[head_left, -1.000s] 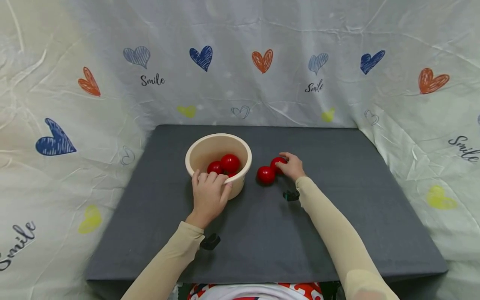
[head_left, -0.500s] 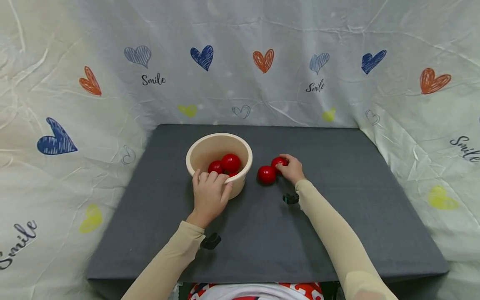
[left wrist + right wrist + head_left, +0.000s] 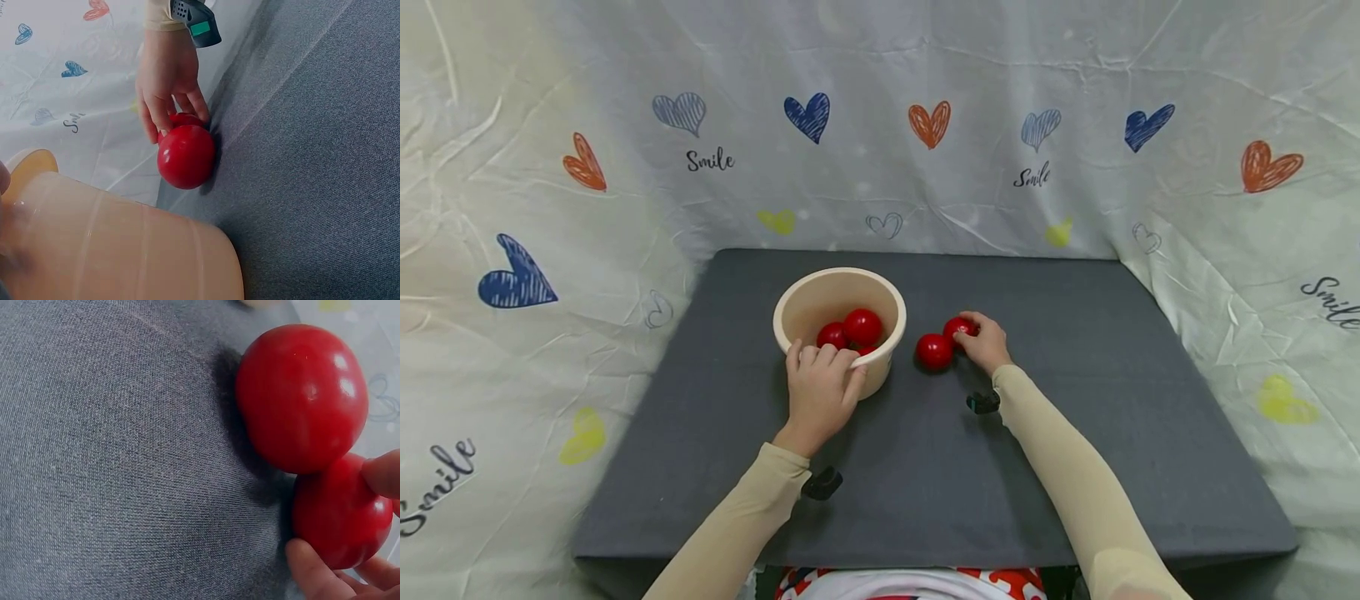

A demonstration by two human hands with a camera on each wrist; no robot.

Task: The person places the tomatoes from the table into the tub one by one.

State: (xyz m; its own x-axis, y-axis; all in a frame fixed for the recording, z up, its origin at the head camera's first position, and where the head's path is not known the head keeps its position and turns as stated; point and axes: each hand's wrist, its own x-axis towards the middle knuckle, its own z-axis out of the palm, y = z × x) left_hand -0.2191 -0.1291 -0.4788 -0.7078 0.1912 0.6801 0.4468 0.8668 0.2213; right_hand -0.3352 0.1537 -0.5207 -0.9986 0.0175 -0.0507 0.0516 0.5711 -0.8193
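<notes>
One red ball [image 3: 340,512] was pinched by the right hand's [image 3: 988,344] fingers; a second ball [image 3: 934,352] lay between it and the bucket [image 3: 876,379]. Left hand [image 3: 822,396] fingers gripped the bucket.

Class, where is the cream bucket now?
In the head view, the cream bucket stands left of the right hand, the left hand gripping its near rim.
</notes>
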